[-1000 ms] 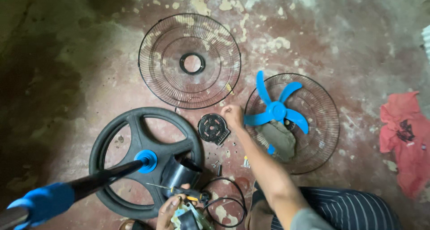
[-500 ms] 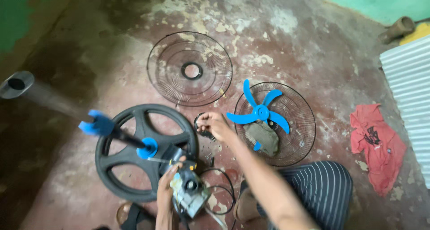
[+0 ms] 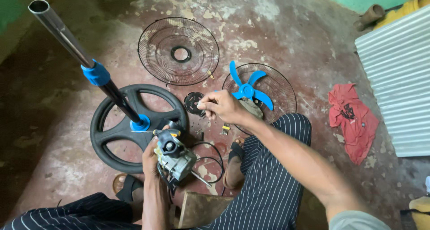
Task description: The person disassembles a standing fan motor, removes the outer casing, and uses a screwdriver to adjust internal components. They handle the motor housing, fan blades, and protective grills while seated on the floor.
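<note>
The left hand (image 3: 150, 160) clamps the fan motor (image 3: 175, 156) just beside the black round base (image 3: 107, 136), with a screwdriver (image 3: 156, 132) lying across the motor's top. The right hand (image 3: 221, 107) hovers beyond the motor, fingers pinched together on something too small to identify. A small part could probably slip and vanish on the mottled floor (image 3: 277, 28).

A grey fan motor (image 3: 174, 157) with a protruding shaft, held upright above the black cord.

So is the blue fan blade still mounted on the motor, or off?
Off. The blue fan blade lies on a wire guard on the floor, while the left hand holds the motor apart from it.
</note>
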